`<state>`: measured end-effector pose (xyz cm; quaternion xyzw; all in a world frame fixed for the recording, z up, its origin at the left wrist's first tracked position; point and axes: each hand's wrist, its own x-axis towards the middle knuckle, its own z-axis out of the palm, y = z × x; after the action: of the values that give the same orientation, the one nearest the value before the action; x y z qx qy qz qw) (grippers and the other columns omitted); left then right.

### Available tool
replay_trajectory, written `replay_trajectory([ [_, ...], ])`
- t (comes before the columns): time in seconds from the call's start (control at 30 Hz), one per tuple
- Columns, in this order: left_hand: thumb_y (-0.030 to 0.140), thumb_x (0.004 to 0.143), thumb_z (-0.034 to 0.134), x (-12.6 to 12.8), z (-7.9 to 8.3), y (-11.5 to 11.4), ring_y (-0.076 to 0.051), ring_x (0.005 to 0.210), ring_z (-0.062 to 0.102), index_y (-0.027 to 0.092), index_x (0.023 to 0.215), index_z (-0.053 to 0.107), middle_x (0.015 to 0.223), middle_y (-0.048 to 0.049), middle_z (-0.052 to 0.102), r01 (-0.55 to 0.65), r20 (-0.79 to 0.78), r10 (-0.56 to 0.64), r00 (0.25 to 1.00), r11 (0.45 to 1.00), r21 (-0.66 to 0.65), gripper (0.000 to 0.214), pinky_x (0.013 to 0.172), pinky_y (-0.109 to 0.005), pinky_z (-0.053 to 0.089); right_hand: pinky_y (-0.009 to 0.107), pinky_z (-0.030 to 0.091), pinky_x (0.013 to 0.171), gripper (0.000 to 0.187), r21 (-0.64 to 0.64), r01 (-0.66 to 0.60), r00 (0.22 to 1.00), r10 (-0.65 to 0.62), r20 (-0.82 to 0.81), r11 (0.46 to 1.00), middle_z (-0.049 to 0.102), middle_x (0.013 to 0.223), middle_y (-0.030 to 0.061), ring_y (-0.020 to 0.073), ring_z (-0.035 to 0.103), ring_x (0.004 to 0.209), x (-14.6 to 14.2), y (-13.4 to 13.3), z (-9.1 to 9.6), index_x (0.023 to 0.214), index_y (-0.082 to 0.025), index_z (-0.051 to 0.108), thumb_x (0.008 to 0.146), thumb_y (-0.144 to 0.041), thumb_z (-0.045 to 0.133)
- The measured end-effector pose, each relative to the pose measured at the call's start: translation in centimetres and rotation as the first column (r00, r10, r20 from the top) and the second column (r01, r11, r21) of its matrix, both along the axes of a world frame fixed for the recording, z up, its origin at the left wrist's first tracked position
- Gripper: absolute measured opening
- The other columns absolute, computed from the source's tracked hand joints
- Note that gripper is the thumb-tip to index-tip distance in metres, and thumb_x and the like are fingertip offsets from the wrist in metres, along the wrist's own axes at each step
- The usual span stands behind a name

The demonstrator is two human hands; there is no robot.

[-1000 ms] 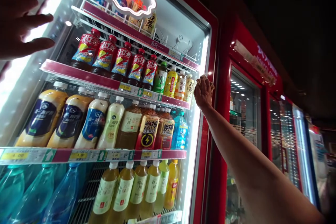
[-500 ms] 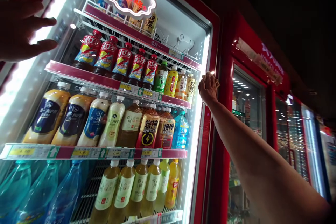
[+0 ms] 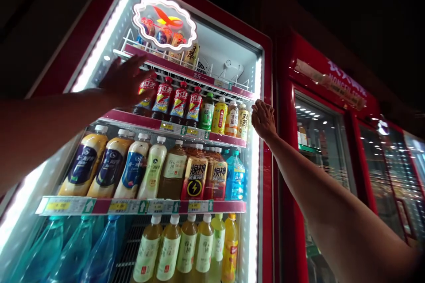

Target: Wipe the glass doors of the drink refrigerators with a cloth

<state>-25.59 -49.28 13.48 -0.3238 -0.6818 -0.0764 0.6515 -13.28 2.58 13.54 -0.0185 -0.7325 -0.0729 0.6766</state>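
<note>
My left hand [image 3: 128,80] is a dark silhouette with fingers spread, in front of the upper left of the lit drinks fridge's glass door; whether it touches the glass I cannot tell. Behind it stand red-capped tea bottles [image 3: 163,95], partly hidden by the hand. At the door's right edge, my right hand [image 3: 265,123] is pressed against the glass beside the light strip, fingers bent over what looks like a crumpled brownish cloth [image 3: 256,105]. Little of the cloth shows. Nearest that hand, behind the glass, is a pale yellow bottle [image 3: 243,121].
The fridge's red frame [image 3: 268,75] surrounds the door. Lower shelves hold milk-tea bottles [image 3: 81,163], energy drinks [image 3: 194,177], green-tea bottles [image 3: 168,247] and large blue bottles [image 3: 76,243]. A glowing oval sign [image 3: 165,23] is on the upper glass. More red fridges [image 3: 318,70] line the right.
My left hand has moved right, from the left edge to in front of the upper shelves. My right hand stays at the door's right edge, its fingers turned slightly. The view has shifted, showing the fridge's top.
</note>
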Motion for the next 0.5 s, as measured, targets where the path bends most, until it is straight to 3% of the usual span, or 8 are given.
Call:
replay_trajectory([
  [0.07,0.066,0.102,0.021,-0.6,0.4,1.4,-0.026,0.162,0.000,0.026,0.161,0.029,0.175,-0.0008,-0.003,-0.030,-0.008,0.030,1.000,0.999,-0.040,0.072,0.130,-0.059,-0.001,0.057,0.014,0.131,0.061,-0.096,0.014,0.999,-0.018,-0.038,0.995,0.030,0.172,0.0020,0.0227,0.020,0.161,0.0,0.3,0.3,0.160,-0.028,0.037,0.101,-0.043,0.030],
  [0.17,0.070,0.101,0.014,-1.4,0.8,3.1,-0.027,0.162,0.002,0.028,0.162,0.025,0.175,-0.0022,0.002,-0.062,-0.003,0.062,0.998,0.995,-0.079,0.076,0.127,-0.063,-0.003,0.070,0.014,0.126,0.066,-0.298,0.012,0.990,-0.053,-0.129,0.955,0.032,0.170,0.0088,0.0318,0.023,0.159,-0.5,-0.3,2.4,0.162,-0.025,0.033,0.099,-0.044,0.030],
  [0.23,0.071,0.100,0.011,-1.7,1.0,3.6,-0.025,0.162,0.002,0.030,0.163,0.022,0.175,0.0000,0.002,-0.074,-0.011,0.073,0.997,0.994,-0.085,0.076,0.127,-0.063,-0.006,0.074,0.016,0.123,0.068,-0.355,0.005,0.986,-0.064,-0.156,0.935,0.034,0.169,0.0116,0.0355,0.025,0.158,-0.9,-1.1,3.6,0.162,-0.024,0.032,0.098,-0.045,0.032],
  [0.3,0.074,0.099,0.011,-1.9,1.1,3.5,-0.023,0.162,0.000,0.030,0.163,0.021,0.175,0.0018,0.000,-0.075,-0.003,0.075,0.997,0.993,-0.092,0.078,0.128,-0.061,-0.008,0.070,0.017,0.125,0.066,-0.301,0.004,0.987,-0.052,-0.149,0.954,0.036,0.168,0.0103,0.0333,0.026,0.158,-1.0,-1.8,3.8,0.161,-0.025,0.035,0.099,-0.044,0.031],
  [0.4,0.076,0.098,0.014,-1.8,1.1,3.2,-0.023,0.162,0.000,0.030,0.163,0.022,0.175,0.0011,0.000,-0.065,0.029,0.068,0.997,0.992,-0.106,0.081,0.127,-0.061,-0.009,0.058,0.017,0.130,0.061,-0.115,0.017,0.996,-0.027,-0.088,0.993,0.037,0.168,0.0045,0.0249,0.026,0.159,-0.8,-1.9,2.8,0.159,-0.028,0.039,0.101,-0.041,0.027],
  [0.5,0.073,0.099,0.016,-1.5,0.9,3.2,-0.024,0.162,0.000,0.028,0.163,0.025,0.175,-0.0012,0.002,-0.054,0.025,0.057,0.998,0.994,-0.093,0.078,0.127,-0.060,-0.009,0.059,0.017,0.130,0.062,-0.207,0.045,0.993,-0.066,-0.095,0.977,0.034,0.170,0.0033,0.0263,0.023,0.160,-1.0,-1.7,3.1,0.160,-0.029,0.036,0.100,-0.042,0.027],
])
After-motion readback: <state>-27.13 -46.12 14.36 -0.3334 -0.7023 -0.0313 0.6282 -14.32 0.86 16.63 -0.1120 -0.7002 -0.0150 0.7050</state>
